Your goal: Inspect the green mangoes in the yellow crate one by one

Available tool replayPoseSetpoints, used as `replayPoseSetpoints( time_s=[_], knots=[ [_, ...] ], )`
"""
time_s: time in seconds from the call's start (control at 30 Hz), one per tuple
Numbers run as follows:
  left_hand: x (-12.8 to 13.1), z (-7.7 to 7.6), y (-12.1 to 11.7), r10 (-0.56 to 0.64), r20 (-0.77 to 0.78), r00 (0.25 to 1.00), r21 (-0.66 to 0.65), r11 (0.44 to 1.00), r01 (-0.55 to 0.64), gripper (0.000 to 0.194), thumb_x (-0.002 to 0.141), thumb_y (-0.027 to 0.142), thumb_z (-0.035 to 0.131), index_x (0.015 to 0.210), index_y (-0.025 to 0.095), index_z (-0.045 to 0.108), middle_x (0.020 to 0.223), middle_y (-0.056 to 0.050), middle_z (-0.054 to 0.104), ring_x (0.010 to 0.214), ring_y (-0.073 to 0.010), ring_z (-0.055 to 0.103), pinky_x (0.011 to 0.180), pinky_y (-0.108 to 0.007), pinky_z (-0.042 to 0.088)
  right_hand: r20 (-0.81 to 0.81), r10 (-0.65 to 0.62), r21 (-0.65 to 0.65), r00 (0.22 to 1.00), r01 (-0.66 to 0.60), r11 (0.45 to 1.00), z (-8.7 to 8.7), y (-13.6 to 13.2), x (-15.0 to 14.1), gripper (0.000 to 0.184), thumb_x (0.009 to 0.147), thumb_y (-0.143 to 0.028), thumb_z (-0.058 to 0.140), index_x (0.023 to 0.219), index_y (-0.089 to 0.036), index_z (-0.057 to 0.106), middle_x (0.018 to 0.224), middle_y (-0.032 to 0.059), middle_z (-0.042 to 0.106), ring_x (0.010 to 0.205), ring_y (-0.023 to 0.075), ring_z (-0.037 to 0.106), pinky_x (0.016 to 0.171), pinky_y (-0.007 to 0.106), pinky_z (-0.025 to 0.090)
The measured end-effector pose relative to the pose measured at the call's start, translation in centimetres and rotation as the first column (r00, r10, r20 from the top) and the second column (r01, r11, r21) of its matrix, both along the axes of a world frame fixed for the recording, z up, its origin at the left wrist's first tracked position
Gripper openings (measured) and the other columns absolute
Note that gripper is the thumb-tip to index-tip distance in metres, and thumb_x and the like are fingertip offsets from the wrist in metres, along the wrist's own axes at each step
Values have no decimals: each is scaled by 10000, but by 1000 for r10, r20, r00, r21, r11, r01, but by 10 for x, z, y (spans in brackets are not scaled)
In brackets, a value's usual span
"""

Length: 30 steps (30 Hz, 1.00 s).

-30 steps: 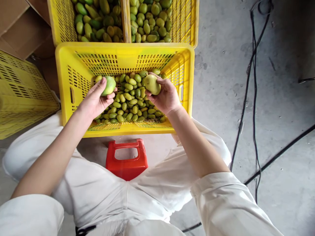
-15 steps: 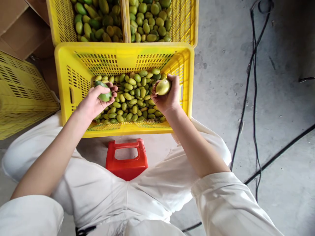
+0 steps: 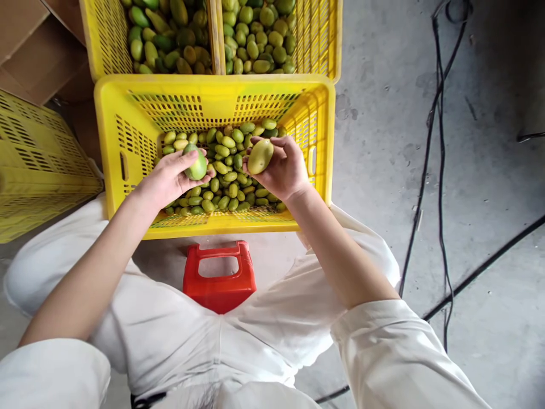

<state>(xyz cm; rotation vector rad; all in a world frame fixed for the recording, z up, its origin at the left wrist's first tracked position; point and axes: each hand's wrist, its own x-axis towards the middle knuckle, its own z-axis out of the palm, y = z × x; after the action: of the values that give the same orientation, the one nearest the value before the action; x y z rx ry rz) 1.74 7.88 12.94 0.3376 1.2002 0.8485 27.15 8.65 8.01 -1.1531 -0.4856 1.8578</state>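
Both hands are over a yellow plastic crate [image 3: 213, 82] holding many small oval green fruits [image 3: 233, 189]. My left hand [image 3: 170, 177] is closed round a smooth green fruit [image 3: 197, 167], thumb on top, fingertips showing at its right side. In my right hand [image 3: 286, 169] lies a paler yellow-green oval fruit [image 3: 260, 157], gripped between thumb and fingers, its small pointed tip upward. The two held fruits are apart, with loose fruits below and between them. Part of the pile is hidden by my hands.
Behind stands another yellow crate [image 3: 317, 40], split by a divider [image 3: 216, 37], with more green fruits in both halves. A yellow crate [image 3: 38, 159] and cardboard [image 3: 38, 51] are at left. A red stool [image 3: 219, 289] is between my legs. Black cables [image 3: 440, 170] cross the floor.
My right hand has moved left, and the fruit in it has turned with its tip upward. My left hand has shifted slightly right with its fruit, which has also turned.
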Motion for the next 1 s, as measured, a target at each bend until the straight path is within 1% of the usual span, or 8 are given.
replayPoseSetpoints(
  time_s=[0.2,0.33,0.4,0.6,0.7,0.87,0.93,1.0],
  knots=[
    [-3,-1,1,14,8,1000,-50,999,-13,356,870,218,982,924,252,632,733,44,662,548,-80,626,495,-151,467,-21,83,29,996,-83,996,8,-8,-7,508,876,-608,1024,1049,-319,644,997,17,743,1101,286,785,904,452,733],
    [-1,4,8,72,-16,997,-87,993,-74,373,877,205,944,876,242,573,677,78,596,490,-46,534,471,-130,412,-138,54,-25,989,-58,998,11,-12,-5,446,845,-321,989,1016,-302,576,960,-34,672,898,165,698,770,281,661],
    [0,7,10,99,-41,994,-95,990,-103,393,894,216,940,851,239,550,653,87,574,467,-38,510,464,-126,395,-173,42,-42,984,-50,998,12,-12,-4,461,825,-271,986,994,-287,557,931,-52,650,792,117,630,678,215,594],
    [-6,9,15,95,-58,994,-134,986,-102,479,946,338,910,742,244,487,525,89,449,354,-51,369,362,-185,258,-123,90,-96,988,-102,990,5,-10,-5,449,1062,-563,882,973,-292,535,811,-61,558,674,122,553,543,217,490],
    [-11,5,15,82,-51,995,-152,984,-89,468,974,426,885,748,254,513,510,78,446,338,-68,360,341,-214,239,-153,73,-153,986,-97,983,1,-8,-1,498,1090,-649,819,931,-283,522,779,-53,563,676,119,547,555,210,497],
    [-13,0,13,111,-63,992,-151,981,-120,387,1048,576,769,866,270,618,621,3,625,495,-158,615,382,-247,367,-178,-77,-201,981,40,979,-1,-3,3,294,1080,-519,796,1038,-267,650,970,3,754,930,166,731,846,302,695],
    [-10,0,11,114,-65,991,-111,986,-121,319,1055,546,752,938,263,661,732,-27,709,648,-201,731,494,-263,529,-182,-107,-170,978,76,982,-1,-2,2,180,1051,-392,806,1104,-265,690,1051,18,786,1034,180,770,943,331,713],
    [-7,0,8,103,-59,993,-64,992,-107,226,1041,455,774,1013,247,690,822,-36,748,767,-220,772,698,-308,676,-186,-101,-123,977,79,989,-1,-3,0,185,1008,-286,832,1131,-276,694,1072,2,785,1067,174,779,979,325,712]
  ],
)
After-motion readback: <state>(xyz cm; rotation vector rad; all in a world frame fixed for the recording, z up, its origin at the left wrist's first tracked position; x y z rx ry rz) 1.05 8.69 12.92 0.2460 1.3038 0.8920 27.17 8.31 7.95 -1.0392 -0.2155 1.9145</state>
